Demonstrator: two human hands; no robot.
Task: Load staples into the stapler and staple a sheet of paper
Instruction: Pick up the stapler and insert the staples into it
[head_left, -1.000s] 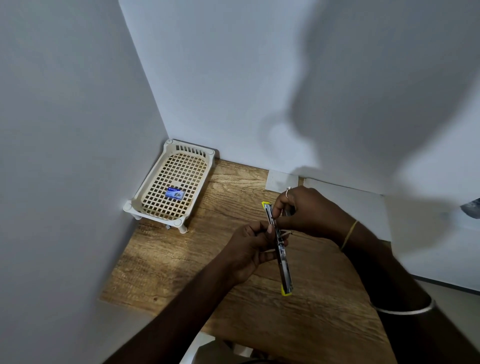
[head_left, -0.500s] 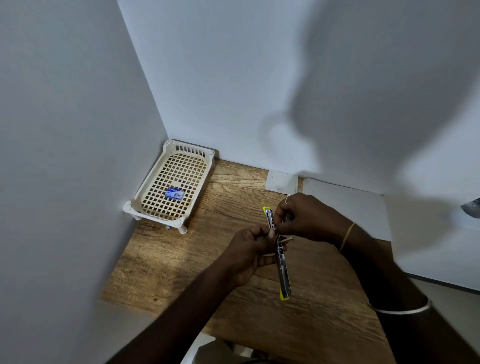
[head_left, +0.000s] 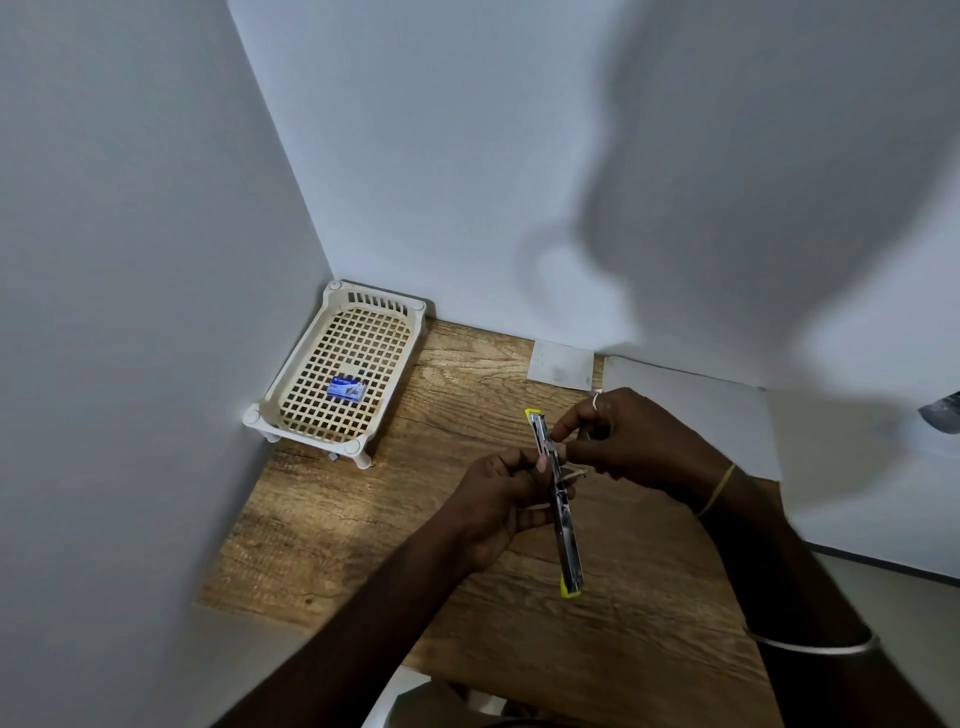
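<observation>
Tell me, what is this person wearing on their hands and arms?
Both arms are bare, with no sleeves in view. The right hand has a thin pale ring on one finger, a thin yellow band circles its wrist, and a slim silvery bangle sits higher up that arm. The left hand and its arm show nothing worn.

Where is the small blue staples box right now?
In the head view, the small blue staples box lies inside the cream plastic lattice tray in the far-left corner of the wooden desk, well left of the left hand.
</observation>
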